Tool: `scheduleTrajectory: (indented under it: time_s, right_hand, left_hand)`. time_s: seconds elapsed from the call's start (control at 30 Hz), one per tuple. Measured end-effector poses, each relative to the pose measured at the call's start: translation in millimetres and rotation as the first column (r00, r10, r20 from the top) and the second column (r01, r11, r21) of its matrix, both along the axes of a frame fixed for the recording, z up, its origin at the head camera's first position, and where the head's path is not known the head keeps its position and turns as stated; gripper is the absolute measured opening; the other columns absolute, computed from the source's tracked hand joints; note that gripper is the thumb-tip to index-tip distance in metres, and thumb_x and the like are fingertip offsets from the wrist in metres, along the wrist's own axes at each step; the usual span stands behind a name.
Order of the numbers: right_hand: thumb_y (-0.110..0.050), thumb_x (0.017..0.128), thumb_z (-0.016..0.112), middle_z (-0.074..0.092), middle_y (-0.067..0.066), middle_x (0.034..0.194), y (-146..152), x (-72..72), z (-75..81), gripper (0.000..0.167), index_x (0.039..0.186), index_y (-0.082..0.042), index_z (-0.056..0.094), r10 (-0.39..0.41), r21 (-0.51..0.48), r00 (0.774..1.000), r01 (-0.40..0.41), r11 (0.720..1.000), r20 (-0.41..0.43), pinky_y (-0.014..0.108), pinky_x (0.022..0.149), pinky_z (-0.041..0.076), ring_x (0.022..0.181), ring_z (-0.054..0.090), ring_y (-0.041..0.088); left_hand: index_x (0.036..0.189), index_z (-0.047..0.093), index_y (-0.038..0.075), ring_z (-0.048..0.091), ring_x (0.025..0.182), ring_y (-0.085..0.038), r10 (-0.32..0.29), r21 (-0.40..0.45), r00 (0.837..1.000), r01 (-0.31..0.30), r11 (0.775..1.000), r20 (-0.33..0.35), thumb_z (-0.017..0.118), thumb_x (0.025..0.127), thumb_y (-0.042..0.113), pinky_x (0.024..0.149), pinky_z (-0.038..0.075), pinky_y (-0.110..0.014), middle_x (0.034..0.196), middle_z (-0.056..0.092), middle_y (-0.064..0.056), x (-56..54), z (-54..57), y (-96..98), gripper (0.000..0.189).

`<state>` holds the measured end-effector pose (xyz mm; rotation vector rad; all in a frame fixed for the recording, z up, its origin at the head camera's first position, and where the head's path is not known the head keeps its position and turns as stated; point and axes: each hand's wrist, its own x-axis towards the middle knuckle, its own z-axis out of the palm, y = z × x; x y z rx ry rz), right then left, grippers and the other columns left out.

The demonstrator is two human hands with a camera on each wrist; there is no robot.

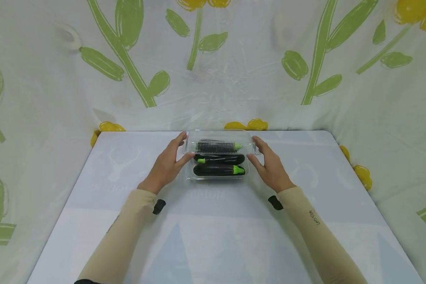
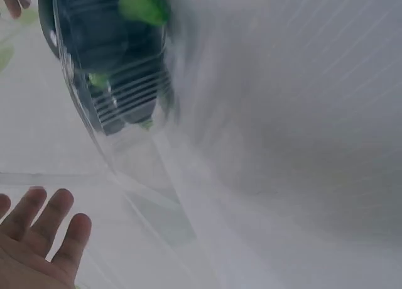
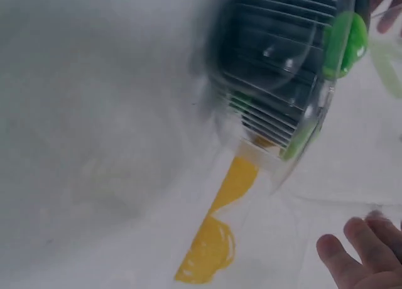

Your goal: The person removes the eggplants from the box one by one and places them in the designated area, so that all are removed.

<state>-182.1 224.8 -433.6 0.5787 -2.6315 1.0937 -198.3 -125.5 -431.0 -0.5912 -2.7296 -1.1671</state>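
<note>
A clear plastic box [image 1: 190, 176] holds dark eggplants with bright green stem ends. Two of them, the front eggplant [image 1: 213, 170] and the one behind it [image 1: 221, 159], lie lengthwise; more dark shapes show through the ribbed clear lid [image 1: 218, 136] over the back part. At the lid's left end, my left hand [image 1: 167, 165] holds it, thumb at the near edge and fingers toward the far edge. My right hand [image 1: 271, 167] grips the right end the same way. Both wrist views show spread fingers near the clear plastic; the thumbs are hidden there.
The box stands near the back edge of a pale, printed table [image 1: 213, 228]. Behind it hangs a white curtain [image 1: 241, 90] with green and yellow plant prints, which also lines both sides. Black bands [image 1: 159, 206] show at both wrists.
</note>
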Motion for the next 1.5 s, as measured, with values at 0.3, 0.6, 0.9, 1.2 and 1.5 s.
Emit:
scheduleTrajectory:
  time_s: [0.3, 0.6, 0.9, 1.2, 1.5]
  right_hand:
    - [-0.021, 0.109, 0.05, 0.04, 0.012, 0.159, -4.1, -44.1, 13.4, 0.056, 0.159, -0.006, 0.028, 0.052, -0.273, 0.998, -0.04, 0.961, 0.037, 0.043, 0.115, 0.038, 0.146, 0.039, 0.026]
    - [-0.007, 0.107, 0.046, 0.029, 0.017, 0.164, -12.0, -66.1, 42.8, 0.06, 0.161, -0.001, 0.019, 0.055, -0.323, 0.948, 0.053, 0.945, 0.315, 0.047, 0.119, 0.03, 0.149, 0.031, 0.032]
    - [-0.008, 0.106, 0.047, 0.02, 0.013, 0.167, -19.6, -82.6, 43.2, 0.063, 0.161, -0.001, 0.017, 0.04, -0.311, 0.898, 0.11, 0.944, 0.438, 0.043, 0.122, 0.024, 0.152, 0.025, 0.028]
    - [-0.019, 0.108, 0.05, 0.018, -0.001, 0.169, -7.6, -100.9, 10.4, 0.066, 0.164, -0.012, 0.015, 0.027, -0.303, 0.89, 0.126, 0.945, 0.454, 0.042, 0.122, 0.024, 0.152, 0.024, 0.018]
    - [-0.017, 0.106, 0.053, 0.026, 0.005, 0.166, 6.9, -97.9, 17.7, 0.064, 0.163, -0.014, 0.023, -0.012, -0.22, 0.922, 0.105, 0.97, 0.387, 0.052, 0.118, 0.032, 0.149, 0.032, 0.031]
  left_hand:
    - [0.16, 0.028, 0.011, 0.044, 0.141, -0.028, 0.036, 0.175, 0.989, -0.061, 0.983, 0.143, 0.043, 0.107, 0.05, 0.116, 0.036, -0.047, 0.16, 0.038, -0.01, -43.2, -1.7, 3.3, 0.067]
    - [0.164, 0.019, 0.016, 0.049, 0.137, -0.031, 0.039, 0.252, 0.96, -0.112, 0.961, 0.278, 0.046, 0.108, 0.041, 0.108, 0.045, -0.051, 0.159, 0.039, -0.011, -70.8, 1.1, 16.6, 0.067]
    - [0.163, 0.016, 0.009, 0.044, 0.142, -0.031, 0.077, 0.213, 0.94, -0.154, 0.965, 0.331, 0.046, 0.108, 0.043, 0.112, 0.042, -0.047, 0.161, 0.036, -0.011, -83.3, 6.3, 24.3, 0.072]
    - [0.164, 0.013, 0.012, 0.04, 0.144, -0.03, 0.097, 0.112, 0.941, -0.14, 0.984, 0.324, 0.044, 0.107, 0.046, 0.115, 0.038, -0.047, 0.164, 0.03, -0.009, -85.2, 2.1, 24.8, 0.073]
    - [0.163, 0.019, 0.008, 0.029, 0.149, -0.035, 0.13, -0.026, 0.97, -0.127, 0.992, 0.204, 0.047, 0.107, 0.044, 0.121, 0.025, -0.051, 0.164, 0.027, -0.016, -63.3, 10.8, 11.8, 0.072]
